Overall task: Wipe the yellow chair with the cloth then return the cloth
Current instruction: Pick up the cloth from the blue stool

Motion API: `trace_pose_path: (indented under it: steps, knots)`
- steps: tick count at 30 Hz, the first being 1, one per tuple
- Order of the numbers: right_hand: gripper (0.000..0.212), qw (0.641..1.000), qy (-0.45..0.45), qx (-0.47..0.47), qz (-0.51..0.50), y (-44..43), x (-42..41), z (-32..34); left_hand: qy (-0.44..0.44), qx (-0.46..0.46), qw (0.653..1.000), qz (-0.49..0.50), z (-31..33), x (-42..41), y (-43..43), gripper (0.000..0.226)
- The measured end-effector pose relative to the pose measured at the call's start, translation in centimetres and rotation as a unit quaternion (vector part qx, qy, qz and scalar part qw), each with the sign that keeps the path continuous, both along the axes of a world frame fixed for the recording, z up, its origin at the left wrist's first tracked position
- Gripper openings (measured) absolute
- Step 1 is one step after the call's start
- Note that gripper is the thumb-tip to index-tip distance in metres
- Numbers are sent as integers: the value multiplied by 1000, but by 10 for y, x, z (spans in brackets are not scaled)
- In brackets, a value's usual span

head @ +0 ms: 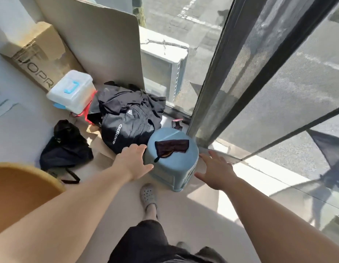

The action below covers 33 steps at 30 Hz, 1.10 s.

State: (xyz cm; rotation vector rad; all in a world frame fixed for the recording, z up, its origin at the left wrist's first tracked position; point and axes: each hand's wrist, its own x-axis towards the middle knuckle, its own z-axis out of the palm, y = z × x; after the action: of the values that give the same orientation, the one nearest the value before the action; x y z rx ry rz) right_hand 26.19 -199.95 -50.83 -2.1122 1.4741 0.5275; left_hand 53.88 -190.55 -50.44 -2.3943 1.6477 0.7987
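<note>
A dark brown cloth lies flat on top of an upturned blue plastic stool by the window frame. My left hand reaches to the stool's left edge, fingers spread, holding nothing. On the stool's right side my right hand hovers with its fingers apart and empty. Neither hand touches the cloth. The curved edge of the yellow chair shows at the lower left, under my left forearm.
A black Adidas backpack and dark clothes sit behind the stool. A small dark bag lies left of it. A clear box with a blue handle, cardboard and a board stand at the back. Glass window frame at right.
</note>
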Motion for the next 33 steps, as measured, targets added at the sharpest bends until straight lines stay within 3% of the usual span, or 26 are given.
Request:
trace_pose_path:
  steps: [11, 15, 22, 27, 31, 33]
  knots:
    - [73, 994, 17, 87, -57, -129, 90, -142, 58, 92, 991, -80, -156, 55, -158, 72]
    - [69, 992, 50, 118, 2, -152, 104, -214, 52, 183, 961, -200, -229, 42, -178, 81]
    - [77, 972, 128, 161, 112, -160, 97, -309, 53, 177, 958, -217, -330, 22, -162, 75]
    - [61, 975, 113, 119, 150, -163, 91, -314, 29, 154, 966, -208, -339, 15, -144, 70]
    - [42, 988, 4, 118, 100, -162, 101, -278, 85, 99, 989, -76, -317, 20, -146, 23]
    - [30, 991, -43, 110, 66, -158, 105, -249, 99, 78, 992, -15, -292, 25, -146, 13]
